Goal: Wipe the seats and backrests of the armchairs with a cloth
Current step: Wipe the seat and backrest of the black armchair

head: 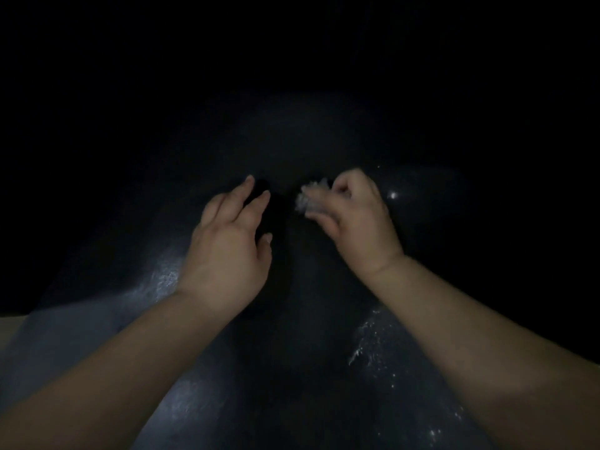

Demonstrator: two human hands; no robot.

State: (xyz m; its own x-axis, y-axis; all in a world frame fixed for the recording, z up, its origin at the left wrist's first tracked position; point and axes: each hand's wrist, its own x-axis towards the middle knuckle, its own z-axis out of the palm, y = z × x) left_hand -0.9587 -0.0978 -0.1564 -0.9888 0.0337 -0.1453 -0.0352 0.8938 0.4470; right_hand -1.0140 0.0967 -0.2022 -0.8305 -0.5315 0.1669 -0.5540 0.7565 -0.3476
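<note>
Dark glossy armchair seat [292, 319]; left hand [227, 248] flat, fingers spread; right hand [357, 216] fingers clamp crumpled cloth [308, 198].

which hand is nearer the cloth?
Right. The right hand grips the pale cloth bunched in its fingers; the left hand is apart from it, open, to its left over the dark seat.

Both hands lie over the armchair seat [292, 352], which fills the lower and middle view, with its backrest [292, 134] rising beyond them toward 12 o'clock. The left hand [227, 251] is at about 9 o'clock of centre, the right hand [360, 216] near it at 3 o'clock. The cloth [310, 198] sits in the right hand's fingers [341, 190], between the two hands.
</note>
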